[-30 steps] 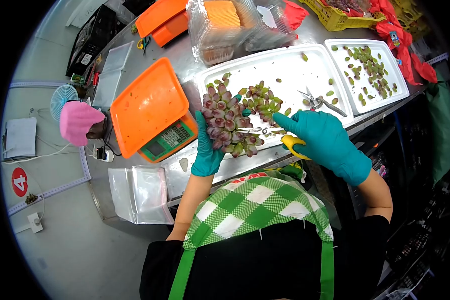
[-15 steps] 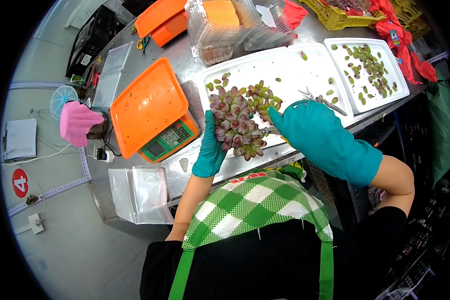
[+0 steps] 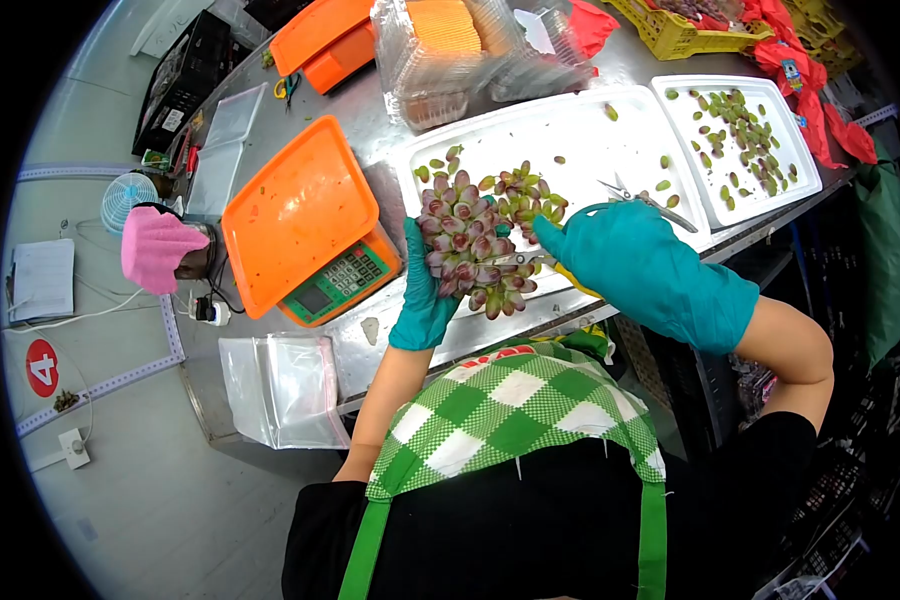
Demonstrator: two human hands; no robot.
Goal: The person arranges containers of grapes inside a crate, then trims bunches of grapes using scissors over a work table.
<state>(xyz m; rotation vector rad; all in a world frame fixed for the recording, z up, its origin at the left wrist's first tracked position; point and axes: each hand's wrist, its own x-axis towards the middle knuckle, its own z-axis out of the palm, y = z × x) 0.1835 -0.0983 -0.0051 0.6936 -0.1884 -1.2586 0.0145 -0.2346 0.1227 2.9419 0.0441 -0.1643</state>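
My left hand (image 3: 425,305), in a teal glove, is closed around a purple-green succulent (image 3: 460,235) with plump rosette leaves, held over the near edge of a white tray (image 3: 580,150). My right hand (image 3: 635,265), gloved the same way, grips scissors (image 3: 525,259) with a yellow handle partly hidden by the palm. The scissor blades reach to the succulent's right side; whether they touch a stem I cannot tell. A smaller succulent cluster (image 3: 522,195) is just behind the held one, in the tray. Silver snips (image 3: 650,205) lie beyond my right hand, partly covered by it.
A second white tray (image 3: 810,178) with many loose leaves stands to the right. An orange-topped scale (image 3: 300,215) is on the left, clear plastic bags (image 3: 285,390) at the table's front edge. Clear plastic boxes (image 3: 435,75) and a yellow crate (image 3: 680,38) stand at the back.
The succulent has turned slightly in my left hand. My right hand and the scissors have shifted only a little, staying beside the plant.
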